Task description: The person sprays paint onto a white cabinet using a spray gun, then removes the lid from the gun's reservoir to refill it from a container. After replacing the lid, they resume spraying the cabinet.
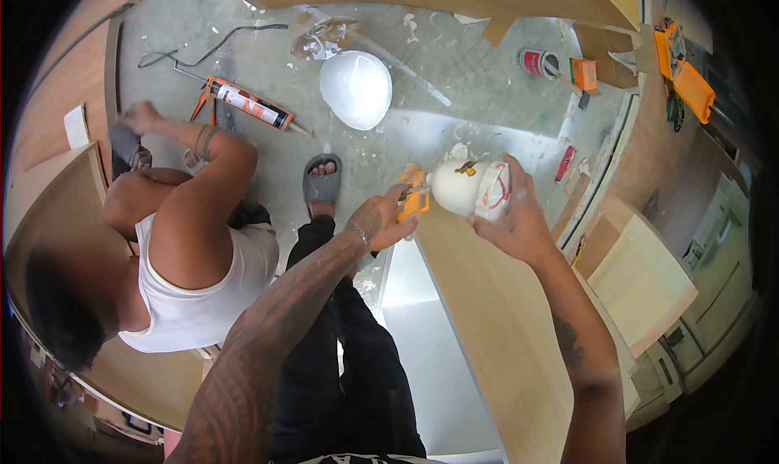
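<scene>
My left hand (385,221) is closed around a small orange tool (414,203), whose exact kind I cannot make out. Its orange end meets the narrow tip of a rounded white bottle (454,185), or sits right beside it. My right hand (519,221) grips that bottle by its wide end, which bears red markings, with fingers and thumb on opposite sides. The bottle lies on its side in the air, above the end of a long wooden panel (471,302).
A co-worker in a white sleeveless top (203,294) crouches at the left. On the concrete floor are a caulking gun (247,105), a white bowl (355,89), a tin can (535,62) and an orange box (583,75). An orange case (690,87) lies at the right.
</scene>
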A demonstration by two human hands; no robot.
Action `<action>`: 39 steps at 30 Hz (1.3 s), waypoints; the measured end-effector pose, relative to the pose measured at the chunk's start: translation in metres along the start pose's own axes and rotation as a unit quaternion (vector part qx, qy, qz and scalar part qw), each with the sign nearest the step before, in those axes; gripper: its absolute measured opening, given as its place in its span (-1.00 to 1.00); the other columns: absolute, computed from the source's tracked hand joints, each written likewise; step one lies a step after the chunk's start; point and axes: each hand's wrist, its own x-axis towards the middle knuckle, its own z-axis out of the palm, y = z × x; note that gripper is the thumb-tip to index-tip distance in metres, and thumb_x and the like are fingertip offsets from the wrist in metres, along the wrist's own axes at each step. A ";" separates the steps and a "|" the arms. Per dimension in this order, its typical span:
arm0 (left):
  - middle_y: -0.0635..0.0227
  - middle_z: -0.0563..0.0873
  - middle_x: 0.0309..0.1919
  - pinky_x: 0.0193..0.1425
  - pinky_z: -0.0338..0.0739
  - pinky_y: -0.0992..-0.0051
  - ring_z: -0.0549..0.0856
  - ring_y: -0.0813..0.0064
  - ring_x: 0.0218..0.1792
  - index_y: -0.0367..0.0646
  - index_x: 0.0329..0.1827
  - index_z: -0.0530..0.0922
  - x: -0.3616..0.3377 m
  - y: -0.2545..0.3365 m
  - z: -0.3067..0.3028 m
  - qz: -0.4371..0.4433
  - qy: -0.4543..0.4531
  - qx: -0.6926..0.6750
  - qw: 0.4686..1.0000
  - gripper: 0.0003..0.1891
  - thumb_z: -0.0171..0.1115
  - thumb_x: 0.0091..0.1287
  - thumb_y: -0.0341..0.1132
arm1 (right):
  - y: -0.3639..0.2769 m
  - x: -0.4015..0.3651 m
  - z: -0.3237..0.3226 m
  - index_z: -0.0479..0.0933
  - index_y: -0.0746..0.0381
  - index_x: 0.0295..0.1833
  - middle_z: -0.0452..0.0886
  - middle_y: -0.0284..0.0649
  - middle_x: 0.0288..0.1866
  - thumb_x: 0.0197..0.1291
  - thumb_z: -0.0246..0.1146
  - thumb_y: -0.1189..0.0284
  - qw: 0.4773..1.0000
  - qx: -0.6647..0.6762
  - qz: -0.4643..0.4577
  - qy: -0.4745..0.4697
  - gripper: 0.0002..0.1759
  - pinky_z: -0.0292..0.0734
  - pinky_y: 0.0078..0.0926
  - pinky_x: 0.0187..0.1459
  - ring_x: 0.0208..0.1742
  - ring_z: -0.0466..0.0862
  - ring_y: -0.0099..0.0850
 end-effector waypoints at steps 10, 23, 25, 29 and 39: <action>-0.04 0.70 -0.03 0.23 0.48 0.31 0.65 0.03 0.09 -0.24 0.49 0.14 0.115 -0.144 0.027 -0.058 -0.087 0.126 0.986 -0.14 0.09 0.23 0.13 | 0.105 0.095 0.091 0.05 0.36 0.44 0.33 0.22 0.24 -0.24 0.51 0.25 0.996 0.031 0.024 0.080 0.14 0.38 -0.20 0.30 0.28 0.39 0.03; -0.04 0.71 -0.07 0.10 0.55 0.25 0.70 0.08 0.00 -0.23 0.20 0.49 0.010 -0.157 -0.042 -0.118 0.055 0.097 0.987 -0.53 0.20 0.29 -0.16 | 0.161 0.216 0.108 0.07 0.26 0.41 0.37 -0.02 0.22 -0.40 0.55 0.58 0.992 0.100 0.057 0.056 0.16 0.42 -0.31 0.27 0.26 0.45 -0.16; -0.05 0.72 -0.11 0.05 0.57 0.26 0.72 0.07 -0.05 -0.26 0.12 0.55 0.000 -0.158 -0.042 -0.158 0.097 0.106 0.977 -0.58 0.21 0.28 -0.17 | 0.170 0.227 0.111 0.17 0.15 0.38 0.35 0.05 0.20 -0.48 0.56 0.49 0.993 0.069 0.064 0.073 0.14 0.47 -0.24 0.24 0.22 0.47 -0.04; 0.00 0.73 -0.21 -0.01 0.58 0.33 0.74 0.14 -0.13 -0.28 0.03 0.58 -0.022 -0.155 -0.032 -0.184 0.122 0.060 0.974 -0.62 0.23 0.28 -0.18 | 0.184 0.238 0.113 0.17 0.12 0.39 0.35 0.01 0.22 -0.48 0.55 0.57 0.987 0.120 0.044 0.092 0.15 0.50 -0.29 0.23 0.21 0.50 -0.07; 0.12 0.75 -0.17 0.02 0.57 0.46 0.73 0.40 -0.10 -0.33 0.09 0.55 -0.069 -0.131 -0.001 -0.284 0.125 -0.129 0.942 -0.63 0.22 0.31 -0.28 | 0.192 0.237 0.122 -0.05 0.08 0.55 0.37 -0.01 0.37 -0.20 0.53 0.50 0.934 0.303 0.181 0.050 0.21 0.41 -0.17 0.26 0.32 0.46 -0.12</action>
